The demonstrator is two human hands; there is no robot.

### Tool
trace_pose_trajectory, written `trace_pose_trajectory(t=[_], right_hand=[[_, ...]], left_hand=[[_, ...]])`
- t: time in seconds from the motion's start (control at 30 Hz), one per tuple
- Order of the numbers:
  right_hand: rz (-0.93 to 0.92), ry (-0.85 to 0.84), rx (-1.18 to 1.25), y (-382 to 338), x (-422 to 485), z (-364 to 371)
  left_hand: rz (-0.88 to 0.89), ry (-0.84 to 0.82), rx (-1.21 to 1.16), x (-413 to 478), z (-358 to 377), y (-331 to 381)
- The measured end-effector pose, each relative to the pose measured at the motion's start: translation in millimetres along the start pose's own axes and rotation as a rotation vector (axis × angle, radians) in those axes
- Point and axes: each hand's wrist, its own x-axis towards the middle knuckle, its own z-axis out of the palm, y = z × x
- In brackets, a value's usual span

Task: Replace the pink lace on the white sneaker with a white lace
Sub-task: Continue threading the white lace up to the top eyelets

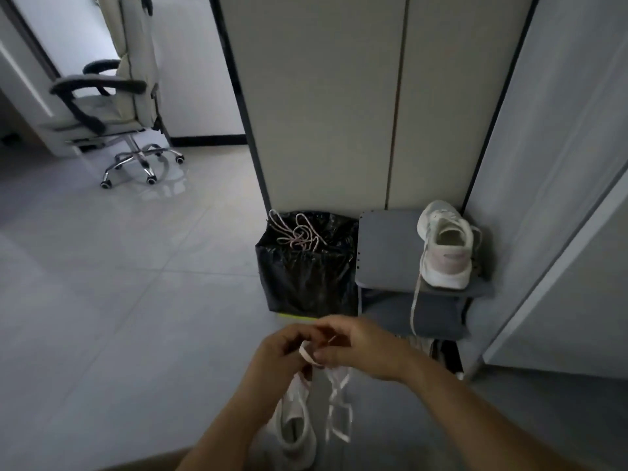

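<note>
Over sneaker (293,433), left hand (282,350) and right hand (358,348) pinch white lace (336,390), likely readying an end; pink lace (299,233) discarded on bin (306,283) back rim.

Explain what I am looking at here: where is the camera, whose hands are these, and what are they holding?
No machine here: a person wears one wide-angle camera on the head, looking down at their own bare hands. The left hand and right hand both pinch a white lace, which dangles beside a white sneaker below them. Further off, a pink lace lies on top of a black-lined bin, and a second sneaker stands on a grey shelf unit beside it. An office chair is at the back left.
</note>
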Motion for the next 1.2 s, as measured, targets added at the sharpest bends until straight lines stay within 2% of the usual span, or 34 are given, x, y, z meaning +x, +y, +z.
trace_pose_trajectory(t=[0.1,0.2,0.3,0.43,0.53,0.63,0.7,0.73,0.77,0.8,0.87,0.93,0.97,1.1,1.2], right_hand=[[0.063,0.064,0.010,1,-12,5],[0.112,0.196,-0.106,9,-24,-5],[0.174,0.323,-0.024,15,-23,-15],[0.201,0.443,-0.107,16,-14,-28],[0.208,0.519,-0.182,18,-12,-43],[0.275,0.446,-0.307,20,-14,-53],[0.280,0.341,-0.622,21,-16,-49],[0.201,0.273,-0.725,21,-17,-41],[0.093,0.196,-0.697,18,-17,-29],[0.013,0.103,-0.553,13,-17,-15],[-0.018,-0.052,-0.182,6,-16,12],[0.020,-0.017,0.019,8,-13,20],[0.056,0.030,0.044,10,-11,15],[0.105,0.174,-0.109,11,-9,-13],[0.124,0.169,-0.133,10,-9,-15]], left_hand=[[-0.109,0.074,-0.149,3,-4,-7],[-0.206,0.158,-0.349,-3,-16,-19],[-0.284,0.236,-0.519,-12,-28,-34],[-0.347,0.309,-0.622,-26,-41,-50],[-0.384,0.287,-0.615,-35,-47,-55],[-0.362,0.304,-0.591,-34,-51,-57],[-0.310,0.317,-0.575,-30,-46,-52],[-0.289,0.284,-0.557,-28,-40,-47],[-0.268,0.218,-0.537,-26,-31,-41],[-0.244,0.131,-0.514,-23,-21,-34],[-0.199,-0.012,-0.440,-14,-4,-22],[-0.182,-0.042,-0.329,-3,-1,-15],[-0.177,-0.031,-0.281,2,-3,-13],[-0.202,-0.004,-0.119,7,-29,-15],[-0.209,0.071,-0.088,7,-42,-23]])
